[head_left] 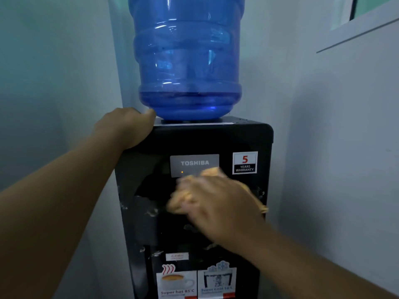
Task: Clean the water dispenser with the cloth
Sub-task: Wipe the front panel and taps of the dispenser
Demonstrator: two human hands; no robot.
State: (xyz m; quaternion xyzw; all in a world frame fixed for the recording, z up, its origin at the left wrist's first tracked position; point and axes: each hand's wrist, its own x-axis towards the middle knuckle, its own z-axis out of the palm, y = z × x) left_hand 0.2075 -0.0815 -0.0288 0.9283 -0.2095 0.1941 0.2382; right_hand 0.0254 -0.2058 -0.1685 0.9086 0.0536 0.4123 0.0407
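A black water dispenser (246,137) stands in front of me with a large blue bottle (187,61) upside down on its top. My left hand (127,126) grips the dispenser's top left corner, thumb near the bottle's base. My right hand (216,203) is blurred and presses a yellow cloth (210,172) against the front panel, just below the grey brand plate (194,162). Most of the cloth is hidden under the hand. Pale smears dot the front around the tap recess.
Pale walls close in on the left (54,83) and right (345,147) of the dispenser. A window frame (358,24) sits at the upper right. A warranty sticker (245,162) and hot and cold labels (196,281) mark the front.
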